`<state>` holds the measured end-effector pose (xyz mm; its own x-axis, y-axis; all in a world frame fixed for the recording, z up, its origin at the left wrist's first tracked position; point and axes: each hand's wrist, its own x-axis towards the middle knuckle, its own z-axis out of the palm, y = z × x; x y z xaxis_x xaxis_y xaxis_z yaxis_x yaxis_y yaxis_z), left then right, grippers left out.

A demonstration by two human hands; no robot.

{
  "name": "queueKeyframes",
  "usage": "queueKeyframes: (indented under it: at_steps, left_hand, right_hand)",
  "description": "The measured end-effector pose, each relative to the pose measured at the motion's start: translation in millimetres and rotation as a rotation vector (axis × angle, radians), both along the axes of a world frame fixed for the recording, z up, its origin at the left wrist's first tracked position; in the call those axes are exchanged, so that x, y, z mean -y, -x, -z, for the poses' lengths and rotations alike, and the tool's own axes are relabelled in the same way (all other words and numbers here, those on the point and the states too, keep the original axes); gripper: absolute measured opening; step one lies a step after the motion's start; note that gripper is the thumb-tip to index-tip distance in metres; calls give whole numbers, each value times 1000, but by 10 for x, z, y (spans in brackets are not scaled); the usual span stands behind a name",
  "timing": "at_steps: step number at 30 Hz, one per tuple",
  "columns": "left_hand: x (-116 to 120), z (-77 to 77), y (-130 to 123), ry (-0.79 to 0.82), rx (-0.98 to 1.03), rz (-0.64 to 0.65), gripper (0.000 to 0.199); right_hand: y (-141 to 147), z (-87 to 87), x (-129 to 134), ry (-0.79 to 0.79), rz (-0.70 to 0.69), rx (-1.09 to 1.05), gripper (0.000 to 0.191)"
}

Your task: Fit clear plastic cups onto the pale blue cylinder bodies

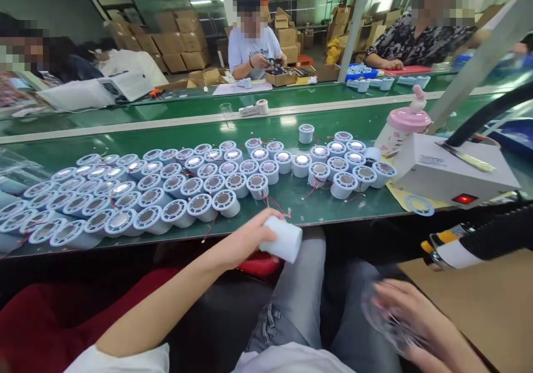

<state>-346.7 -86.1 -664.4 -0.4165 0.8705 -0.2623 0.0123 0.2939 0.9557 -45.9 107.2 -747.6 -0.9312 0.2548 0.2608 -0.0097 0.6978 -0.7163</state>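
My left hand (pixel 252 237) is wrapped around a pale blue cylindrical motor housing (pixel 283 241), held tilted over my lap just off the bench edge. Thin red wires (pixel 277 203) trail from its far side. Low on the right, my right hand (pixel 412 312) is smeared by motion. Its fingers are closed on a transparent round plastic piece (pixel 377 309), whose exact shape is blurred. Many similar blue housings (pixel 225 198) stand upright in rows on the green bench (pixel 291 201), with ringed tops and some with red wires.
A white box with a lit red switch (pixel 464 198) stands at right, beside a pink-lidded cup (pixel 406 126). A blue ring (pixel 420 205) lies near it. A black hose with a white collar (pixel 458 255) juts over cardboard (pixel 478 301). Co-workers sit across the bench.
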Motion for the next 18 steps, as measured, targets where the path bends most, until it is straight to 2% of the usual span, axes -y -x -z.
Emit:
queueKeyframes:
  at_steps: [2,3,5,7,8,11,12,14,18]
  left_hand:
    - [-147,201,-141,21,394,176,43]
    - [-231,295,-205,68,473,266,44]
    - [-380,418,-310,147,482,409,44]
    - [-468,435,-376,160,329,517,39]
    - [-486,414,-396,124,191,549,33]
    - [-475,320,-431,-28,-339,556,21]
    - [-463,302,-440,-66,-452,534,19]
    - [-446,303,-453,-103,-523,494,19]
    - [-453,400,-432,-137,-456,427,22]
  right_hand:
    - [291,-137,211,-237,23,12,50]
    - [433,-194,297,-332,45,-17,50]
    - [654,-272,402,-461,108,-10,51]
    - [759,-309,430,-482,170,48,51]
    - [773,-317,426,-458,195,87,49]
    - [741,-311,392,-378,239,182,30]
    - [726,-302,384,-377,245,200,24]
    - [705,-285,379,-400,251,208,21]
    - [667,-287,410,-403,312,76,25]
